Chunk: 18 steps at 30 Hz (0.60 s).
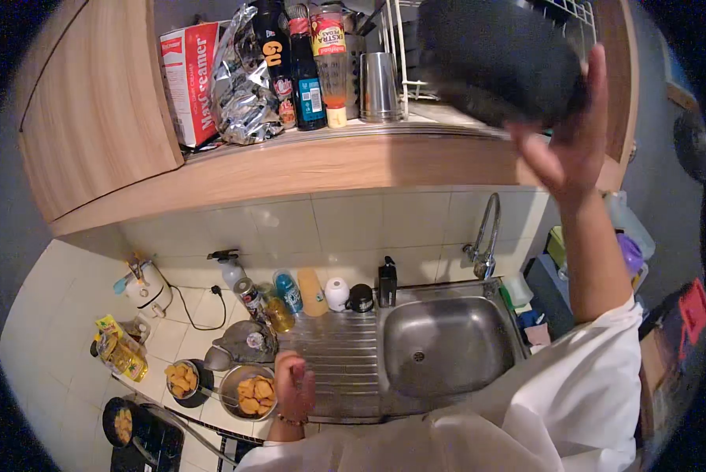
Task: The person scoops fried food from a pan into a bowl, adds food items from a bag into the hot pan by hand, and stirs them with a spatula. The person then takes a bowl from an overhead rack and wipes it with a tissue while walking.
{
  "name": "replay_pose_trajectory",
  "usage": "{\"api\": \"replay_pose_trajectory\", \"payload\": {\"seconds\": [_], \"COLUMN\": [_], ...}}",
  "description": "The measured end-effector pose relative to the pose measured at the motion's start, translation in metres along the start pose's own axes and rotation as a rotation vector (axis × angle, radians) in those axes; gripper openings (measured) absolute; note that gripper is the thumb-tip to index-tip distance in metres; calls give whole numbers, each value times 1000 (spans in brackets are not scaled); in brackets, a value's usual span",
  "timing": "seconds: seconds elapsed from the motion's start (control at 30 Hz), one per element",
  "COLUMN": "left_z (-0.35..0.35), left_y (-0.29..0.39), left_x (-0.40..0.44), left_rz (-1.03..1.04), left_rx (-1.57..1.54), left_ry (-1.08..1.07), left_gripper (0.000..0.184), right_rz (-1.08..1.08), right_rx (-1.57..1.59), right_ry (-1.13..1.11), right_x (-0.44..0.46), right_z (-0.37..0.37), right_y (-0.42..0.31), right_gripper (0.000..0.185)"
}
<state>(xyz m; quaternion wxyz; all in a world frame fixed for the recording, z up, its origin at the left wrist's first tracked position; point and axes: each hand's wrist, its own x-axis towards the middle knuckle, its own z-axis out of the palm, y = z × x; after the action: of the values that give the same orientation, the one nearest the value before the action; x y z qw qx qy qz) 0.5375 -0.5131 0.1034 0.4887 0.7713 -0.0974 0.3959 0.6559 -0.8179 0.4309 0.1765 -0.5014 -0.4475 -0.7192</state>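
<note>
Raised to the upper cabinet, my right hand (569, 153) grips a large black object (498, 59), with the thumb below it and the fingers along its right side. Motion blurs the object, and its kind is unclear; it looks like a container. It is in front of a white wire dish rack (406, 47). My left hand (294, 385), loosely curled with nothing visible in it, hovers low over the counter. Beside it on the left stands a metal bowl (229, 385) of orange-yellow fried pieces (255, 395). A ribbed steel drainboard (337, 366) lies to its right.
The cabinet shelf holds a red-white creamer box (192, 82), crumpled foil (243, 86), sauce bottles (310, 94) and a steel cup (379, 86). Below are a sink (451, 346), a tap (490, 228), and several bottles along the wall. At lower left, a pan (117, 417) sits on a stove.
</note>
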Motion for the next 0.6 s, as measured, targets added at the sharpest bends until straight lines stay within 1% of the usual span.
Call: {"api": "replay_pose_trajectory", "payload": {"seconds": [0.03, 0.07, 0.13, 0.17, 0.2, 0.23, 0.27, 0.33, 0.37, 0.4, 0.47, 0.5, 0.53, 0.6], "left_z": [1, 4, 10, 9, 7, 6, 9, 16, 14, 13, 14, 13, 12, 11], "left_y": [4, 11, 29, 41, 54, 64, 70, 82, 87, 98, 125, 124, 122, 119], "left_x": [8, 15, 28, 36, 44, 48, 49, 49, 44, 46, 57, 60, 60, 57], "left_rz": [-26, -20, -162, -153, -226, -299, -292, -287, -362, -360, -427, -400, -401, -677], "left_rx": [-154, -152, -477, -476, -749, -1020, -1021, -1428, -1484, -1488, -1438, -1596, -1597, -1382], "left_ry": [17, 18, 3, 4, -142, -294, -298, -383, -375, -378, -268, -472, -472, -325], "left_gripper": [33, 33, 35, 35, 39, 45, 45, 58, 72, 72, 76, 72, 72, 63], "right_rz": [-29, -58, -184, -170, -155, -178, -198, -392, -488, -489, -598, -598, -639, -680], "right_rx": [55, 110, 99, 319, 540, 572, 599, 653, 682, 679, 615, 615, 676, 738], "right_ry": [-48, -97, -228, -338, -448, -613, -781, -409, -419, -423, -518, -520, -488, -456], "right_x": [-9, -19, -30, -31, -31, -26, -21, -36, -35, -38, -45, -48, -53, -60], "right_z": [-2, -4, -9, -10, -10, -12, -13, 5, 7, 6, 5, 7, 11, 19], "right_y": [-7, -14, -33, -37, -41, -50, -61, -83, -92, -100, -115, -121, -126, -128], "right_gripper": [84, 91, 88, 69, 51, 40, 30, 22, 23, 23, 30, 30, 32, 34]}}
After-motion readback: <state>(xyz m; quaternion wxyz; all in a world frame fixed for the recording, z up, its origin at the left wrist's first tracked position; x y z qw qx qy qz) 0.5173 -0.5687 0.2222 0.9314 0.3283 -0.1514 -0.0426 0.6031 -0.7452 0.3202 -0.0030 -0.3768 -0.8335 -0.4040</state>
